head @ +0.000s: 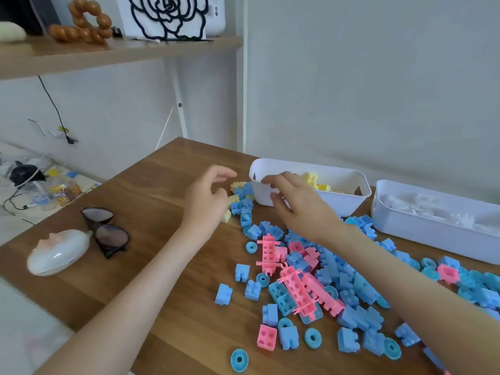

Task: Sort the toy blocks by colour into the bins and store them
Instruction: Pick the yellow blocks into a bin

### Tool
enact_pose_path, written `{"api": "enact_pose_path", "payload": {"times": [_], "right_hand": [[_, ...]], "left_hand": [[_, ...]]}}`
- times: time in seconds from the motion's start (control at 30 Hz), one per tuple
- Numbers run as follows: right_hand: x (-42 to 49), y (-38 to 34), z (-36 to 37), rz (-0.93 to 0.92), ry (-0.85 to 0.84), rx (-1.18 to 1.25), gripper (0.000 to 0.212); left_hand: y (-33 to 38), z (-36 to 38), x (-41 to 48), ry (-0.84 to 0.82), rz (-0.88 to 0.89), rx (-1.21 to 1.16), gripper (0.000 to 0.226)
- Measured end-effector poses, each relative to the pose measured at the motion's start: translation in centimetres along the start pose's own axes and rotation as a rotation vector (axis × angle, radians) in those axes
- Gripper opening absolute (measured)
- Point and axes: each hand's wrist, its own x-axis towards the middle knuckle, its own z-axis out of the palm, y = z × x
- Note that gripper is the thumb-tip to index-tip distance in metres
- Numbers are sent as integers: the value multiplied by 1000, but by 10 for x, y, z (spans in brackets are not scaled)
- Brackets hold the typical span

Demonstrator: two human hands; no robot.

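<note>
Many blue blocks and several pink blocks lie scattered on the wooden table. A few pale yellow blocks sit beside a white bin that holds yellow blocks. A second white bin at the right holds white blocks. My left hand hovers over the yellow blocks with relaxed fingers, holding nothing I can see. My right hand reaches at the near wall of the yellow bin, fingers spread and empty.
Dark sunglasses and a white oval case lie on the table's left side. The wall runs right behind the bins. A wooden shelf hangs above at the left. Clutter and cables sit on a lower surface far left.
</note>
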Motion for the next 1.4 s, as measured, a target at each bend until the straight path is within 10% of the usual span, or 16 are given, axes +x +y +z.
{"api": "enact_pose_path", "payload": {"times": [0.47,0.7,1.03,1.4], "right_hand": [[26,-25,51,243,-286,196,42],[68,-26,54,-202,179,-420,28],[112,-33,68,159,-520,-840,26],[90,-40,53,-72,-555,-701,22]], "left_hand": [[-49,21,-9,-217,27,601,54],[-54,25,-10,-36,8,680,43],[-52,21,-9,15,-12,588,45],[-45,18,-10,-75,-68,595,47]]}}
